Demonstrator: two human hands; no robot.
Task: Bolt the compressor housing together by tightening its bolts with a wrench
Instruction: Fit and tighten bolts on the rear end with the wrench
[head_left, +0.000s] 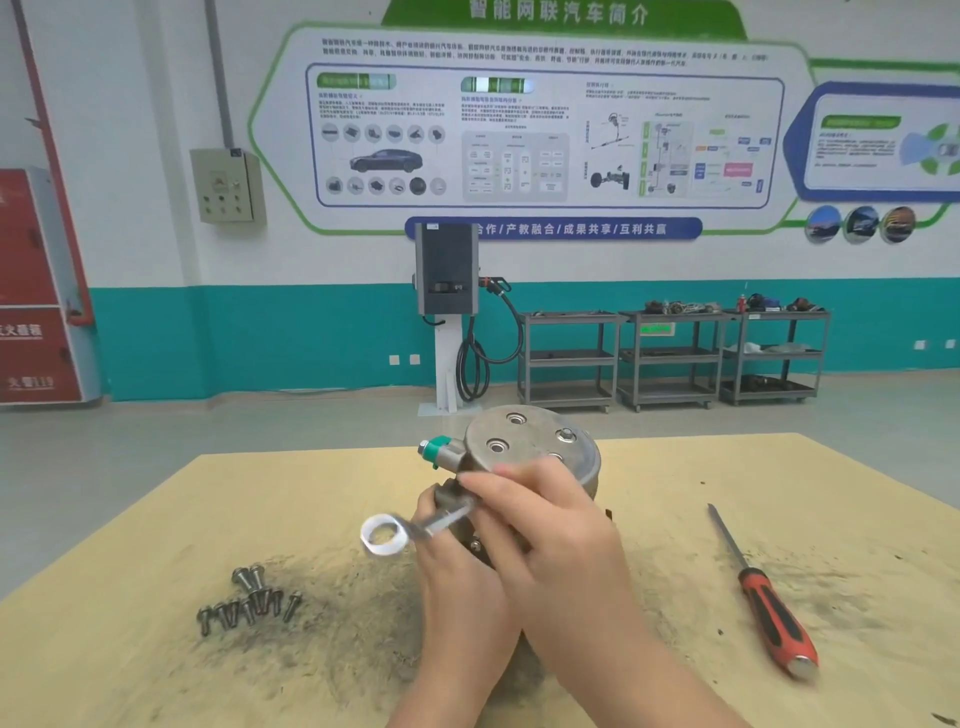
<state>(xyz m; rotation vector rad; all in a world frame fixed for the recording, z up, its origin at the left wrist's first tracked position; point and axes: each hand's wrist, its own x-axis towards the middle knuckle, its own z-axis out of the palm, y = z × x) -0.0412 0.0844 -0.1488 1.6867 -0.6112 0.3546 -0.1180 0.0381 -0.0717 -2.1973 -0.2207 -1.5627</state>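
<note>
The compressor housing (535, 457) stands on end near the middle of the yellow table (779, 467), its round grey end plate facing up and showing several bolt recesses, with a green-capped port (439, 451) jutting from its left side. The right hand (540, 514) lies over the near side of the housing with its fingers curled round the shank of a wrench (415, 527); the wrench's ring end sticks out to the left, free of any bolt, and is blurred. The left hand (441, 551) sits lower and mostly behind the right, fingers wrapped round the housing's side as if to steady it, though how firm that hold is cannot be seen. To do this step well, the ring should be seated fully and squarely over a bolt head before any force goes on, the housing braced hard against turning, and the bolts probably taken up a little at a time in a crosswise order so the halves close evenly. A cluster of loose bolts (249, 603) lies on the table to the left, well apart from the housing, which suggests much fastening remains. A red-handled screwdriver (763, 597) lies untouched to the right.
</note>
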